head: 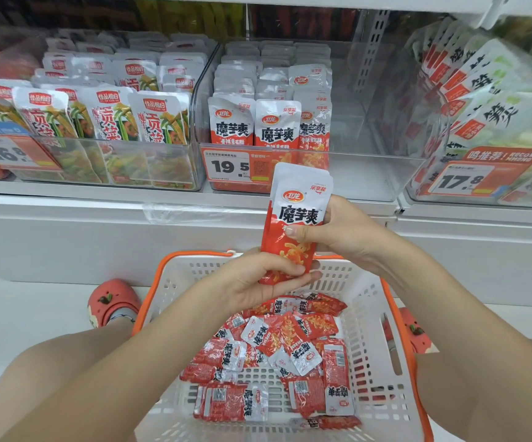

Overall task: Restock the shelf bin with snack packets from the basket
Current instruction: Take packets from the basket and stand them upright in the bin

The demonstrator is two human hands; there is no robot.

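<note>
A stack of red-and-white snack packets (296, 212) stands upright above the basket, just below the shelf. My left hand (258, 282) grips its bottom end. My right hand (331, 231) holds its middle from the right, thumb across the front. The white basket (369, 314) with an orange rim lies below, with several of the same packets (277, 355) loose inside. The clear shelf bin (369, 173) straight ahead has rows of matching packets (271, 122) on its left side, while its right side is bare.
A clear bin of green-and-white packets (105, 116) sits to the left, and another bin of white-and-green packets (487, 100) to the right. Price tags (229, 167) hang on the bin fronts. My knees and red shoes (114, 301) flank the basket on the floor.
</note>
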